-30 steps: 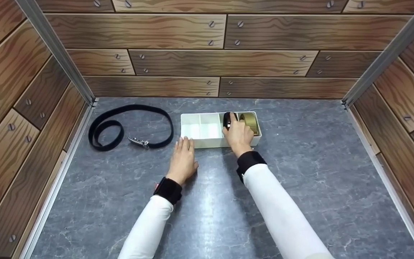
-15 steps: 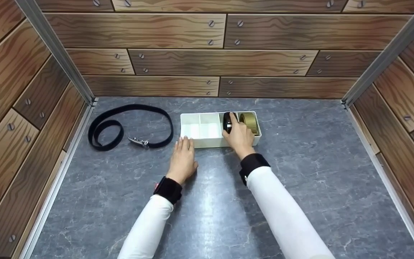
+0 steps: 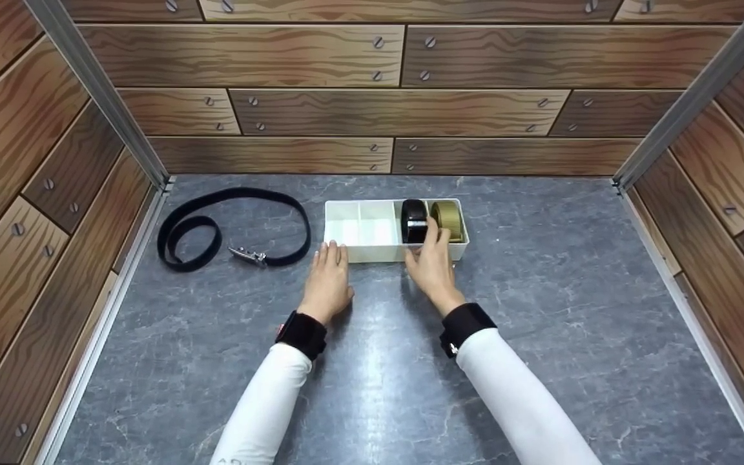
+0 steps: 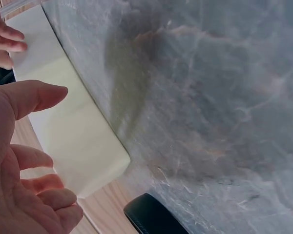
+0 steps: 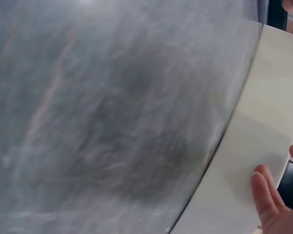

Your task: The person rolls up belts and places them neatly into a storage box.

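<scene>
At far left, a black belt [image 3: 243, 192] lies in a loose loop on the grey marbled surface [image 3: 172, 361], one end coiled inward, its silver buckle [image 3: 249, 256] at the loop's near edge, facing left. Just right of it and nearer the wearer is the left hand [image 3: 327, 284], fingers nearly straight and thumb apart, the fingertips resting at the near left corner of a white box [image 3: 378, 254] without clutching it. The box lies straight ahead of both hands, its long axis running left to right, with dividers crossing its short way. In its right half sits a glossy black roll [image 3: 413, 216]; at the right end, beside it, a gold roll [image 3: 451, 219]. The right hand [image 3: 435, 265] is at the box's near wall, below the rolls, thumb outside and a fingertip reaching over the rim between them (whether it touches either roll, I cannot tell). Its thumb and fingers stand apart, clamped on nothing visible. The key relation seems to be sideways: the belt lies left of the box, nearer the left hand, while both rolls lie nearer the right.
</scene>
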### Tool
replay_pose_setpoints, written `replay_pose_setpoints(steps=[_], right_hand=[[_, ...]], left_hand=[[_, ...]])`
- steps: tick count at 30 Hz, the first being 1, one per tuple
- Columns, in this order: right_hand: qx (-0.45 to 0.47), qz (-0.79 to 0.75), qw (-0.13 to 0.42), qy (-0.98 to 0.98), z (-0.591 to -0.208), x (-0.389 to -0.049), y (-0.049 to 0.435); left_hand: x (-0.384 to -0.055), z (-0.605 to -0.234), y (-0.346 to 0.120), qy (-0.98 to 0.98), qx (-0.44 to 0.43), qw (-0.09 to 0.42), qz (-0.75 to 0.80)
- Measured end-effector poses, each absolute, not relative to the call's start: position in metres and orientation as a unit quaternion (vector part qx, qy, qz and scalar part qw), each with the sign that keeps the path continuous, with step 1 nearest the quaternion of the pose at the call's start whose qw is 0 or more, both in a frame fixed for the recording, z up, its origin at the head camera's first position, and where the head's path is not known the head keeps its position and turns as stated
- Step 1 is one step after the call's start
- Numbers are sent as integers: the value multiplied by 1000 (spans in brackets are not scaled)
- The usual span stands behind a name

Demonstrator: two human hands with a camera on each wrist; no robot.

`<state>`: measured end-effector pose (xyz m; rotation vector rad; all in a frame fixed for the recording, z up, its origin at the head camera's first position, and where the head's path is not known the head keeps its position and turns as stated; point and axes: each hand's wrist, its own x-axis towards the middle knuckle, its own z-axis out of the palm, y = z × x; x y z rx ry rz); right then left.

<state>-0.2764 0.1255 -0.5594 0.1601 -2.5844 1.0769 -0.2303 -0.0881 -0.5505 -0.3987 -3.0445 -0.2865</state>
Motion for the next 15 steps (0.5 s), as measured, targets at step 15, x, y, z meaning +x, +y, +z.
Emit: replay_pose_setpoints(steps=[15], right_hand=[[87,438,102,-889,-567,-278,142]], left_hand=[[-251,-555,-93,-979,-113,26,-167]])
